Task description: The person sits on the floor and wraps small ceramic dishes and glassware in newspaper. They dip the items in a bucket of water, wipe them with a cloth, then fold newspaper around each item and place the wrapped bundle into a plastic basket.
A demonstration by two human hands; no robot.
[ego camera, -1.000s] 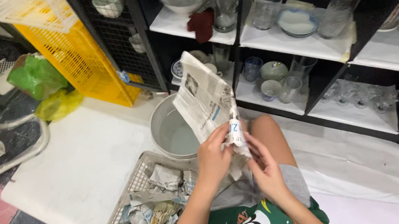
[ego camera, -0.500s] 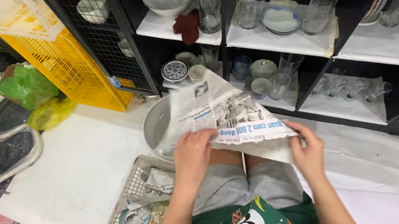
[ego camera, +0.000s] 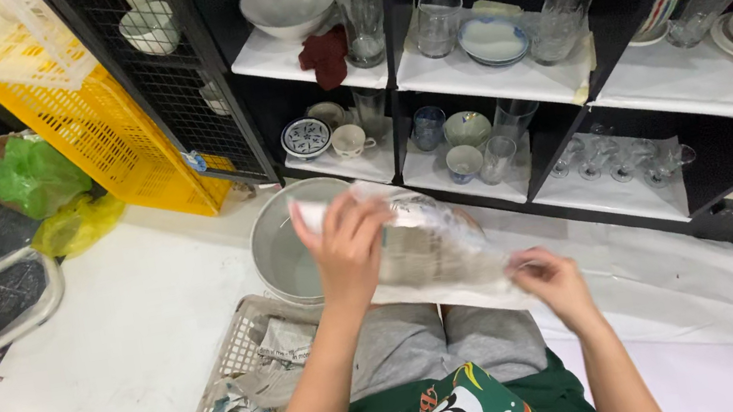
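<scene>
Since half second ago, printed newspaper sheet (ego camera: 427, 250) swinging flat and blurring, left hand (ego camera: 348, 243) rising. White plastic basket of crumpled newspaper (ego camera: 233, 354) lying at left, grey round basin (ego camera: 280, 249) beside it. Left hand pinching sheet's upper edge over basin; sheet hovering above knees; right hand (ego camera: 550, 280) pinching lower right corner. Judging step: spreading sheet out. Next calling for keeping both grips, laying sheet flat without tearing.

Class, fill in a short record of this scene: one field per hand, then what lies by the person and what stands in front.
left hand: grips the near-left edge of a newspaper sheet
right hand: holds the sheet's right corner
sheet: spread over the lap, blurred
left of lap: plastic basket with crumpled paper
in front: grey basin, black shelves with glasses and bowls
</scene>
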